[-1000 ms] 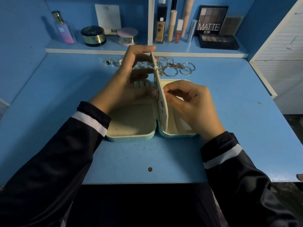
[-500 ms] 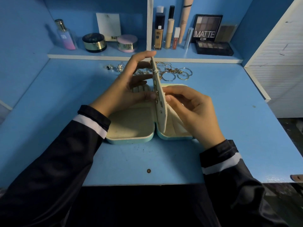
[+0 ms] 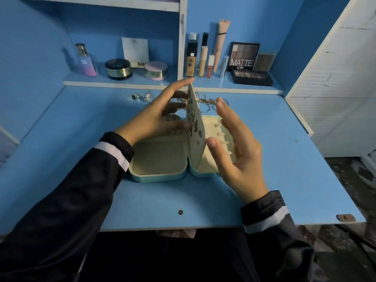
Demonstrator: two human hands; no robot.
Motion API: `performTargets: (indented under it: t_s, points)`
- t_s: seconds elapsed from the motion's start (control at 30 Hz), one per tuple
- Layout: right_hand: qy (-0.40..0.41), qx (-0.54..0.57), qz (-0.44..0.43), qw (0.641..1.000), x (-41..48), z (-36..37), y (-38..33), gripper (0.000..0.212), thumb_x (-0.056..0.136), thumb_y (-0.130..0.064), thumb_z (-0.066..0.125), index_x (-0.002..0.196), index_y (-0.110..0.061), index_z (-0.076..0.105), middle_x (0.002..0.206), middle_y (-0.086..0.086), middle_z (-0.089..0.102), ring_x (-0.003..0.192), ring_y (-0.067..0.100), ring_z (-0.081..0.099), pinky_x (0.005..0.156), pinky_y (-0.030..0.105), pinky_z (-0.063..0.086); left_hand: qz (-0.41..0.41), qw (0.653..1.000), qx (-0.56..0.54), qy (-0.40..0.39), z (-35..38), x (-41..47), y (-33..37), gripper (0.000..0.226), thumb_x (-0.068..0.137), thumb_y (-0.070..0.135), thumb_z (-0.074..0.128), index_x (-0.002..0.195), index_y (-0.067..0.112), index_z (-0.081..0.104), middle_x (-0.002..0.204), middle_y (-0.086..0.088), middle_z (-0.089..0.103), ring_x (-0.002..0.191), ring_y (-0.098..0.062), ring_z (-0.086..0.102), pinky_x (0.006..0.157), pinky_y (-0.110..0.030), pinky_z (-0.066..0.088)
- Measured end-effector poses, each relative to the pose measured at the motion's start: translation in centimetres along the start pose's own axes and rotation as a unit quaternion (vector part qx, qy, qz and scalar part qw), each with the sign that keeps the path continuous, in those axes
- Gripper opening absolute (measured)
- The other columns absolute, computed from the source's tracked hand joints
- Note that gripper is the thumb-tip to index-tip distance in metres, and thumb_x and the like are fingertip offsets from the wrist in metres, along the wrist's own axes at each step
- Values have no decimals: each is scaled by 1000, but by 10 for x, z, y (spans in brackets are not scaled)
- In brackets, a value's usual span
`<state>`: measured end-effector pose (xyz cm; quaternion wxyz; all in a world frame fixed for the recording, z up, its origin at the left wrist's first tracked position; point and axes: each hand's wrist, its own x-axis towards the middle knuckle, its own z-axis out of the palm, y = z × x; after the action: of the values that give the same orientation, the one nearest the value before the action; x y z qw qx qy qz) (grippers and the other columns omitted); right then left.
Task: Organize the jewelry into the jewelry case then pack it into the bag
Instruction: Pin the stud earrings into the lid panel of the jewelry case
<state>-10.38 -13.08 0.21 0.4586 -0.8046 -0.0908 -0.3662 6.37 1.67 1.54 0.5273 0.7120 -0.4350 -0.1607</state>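
A mint-green jewelry case (image 3: 158,177) lies open on the blue desk, cream-lined inside. Its middle flap (image 3: 196,137) stands upright, studded with several small earrings. My left hand (image 3: 158,119) holds that flap from the left, forefinger at its top edge and thumb near its middle. My right hand (image 3: 238,151) hovers over the right half of the case, fingers spread, holding nothing and just clear of the flap. Loose rings (image 3: 136,97) and a tangle of chains and hoops (image 3: 207,101) lie on the desk behind the case, partly hidden by my hands. No bag is in view.
A low shelf (image 3: 122,83) at the back carries a perfume bottle (image 3: 85,60), two round jars, several makeup tubes (image 3: 203,62) and eyeshadow palettes (image 3: 252,77). A white louvred panel (image 3: 335,98) stands on the right. The desk's front edge (image 3: 183,225) is close to my body.
My right hand has let go of the flap and opened, drawing back to the right. The left hand keeps holding the flap upright. The view has tilted up a little.
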Motion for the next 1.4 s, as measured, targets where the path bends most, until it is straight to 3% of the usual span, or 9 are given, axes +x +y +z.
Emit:
performTargets:
  t_s: [0.13,0.27,0.43,0.7,0.87,1.03,1.13,1.27,1.4]
  points:
    - [-9,-34,-23,999,0,-4,-3,53,90,-21,64,136,-2,47,146,11,45,139,19,40,113,37,35,2,1000,8,0,-1,5,1,81,74,29,76,140,48,34,133,-3,48,124,-6,55,102,-29,49]
    - [-17,-55,-31,998,0,-10,-1,51,88,-14,69,134,1,52,145,14,47,138,19,42,112,39,38,6,999,44,-4,1,10,3,77,79,28,73,143,43,34,130,0,51,118,0,57,96,-17,48]
    - [-32,-71,-23,997,-4,-20,3,49,88,-16,69,132,0,54,144,12,49,136,17,44,110,39,41,0,999,51,6,5,19,1,69,82,33,69,143,39,37,123,8,56,112,0,61,97,-15,46]
    - [-9,-111,31,993,-19,-30,7,57,85,-26,69,136,-6,52,138,1,54,130,0,47,104,14,38,-40,996,81,-3,9,30,-8,70,77,42,71,142,30,48,132,12,59,117,-6,59,106,-32,46]
    - [11,-101,118,988,-33,-35,8,61,82,-32,70,137,-14,53,130,-17,55,118,-16,48,97,5,36,-59,993,103,-25,9,33,-13,54,88,18,72,137,30,54,134,12,57,123,-9,56,109,-35,43]
    - [-7,-72,199,977,-46,-37,13,68,82,-40,69,144,-20,46,136,-12,56,127,0,50,105,19,40,-65,987,134,-52,6,32,-12,48,90,17,70,134,29,57,132,13,58,121,-4,56,107,-26,42]
    - [-1,-77,222,972,-51,-38,15,66,82,-41,70,142,-22,49,131,-15,59,123,5,54,102,18,42,-66,981,173,-65,5,32,-10,46,90,24,70,134,31,58,136,11,57,118,-4,56,103,-23,41]
    - [2,-103,245,964,-56,-39,14,61,83,-33,72,140,-21,52,125,-12,62,113,6,58,93,8,43,-81,975,196,-72,4,32,-12,42,90,31,68,131,37,59,139,9,55,117,-6,56,101,-27,44]
    - [4,-122,235,964,-58,-38,11,54,84,-29,74,134,-19,57,114,-2,70,101,13,64,86,24,50,-85,971,208,-78,4,32,-12,41,91,34,67,130,40,59,142,6,55,121,-13,56,103,-35,46]
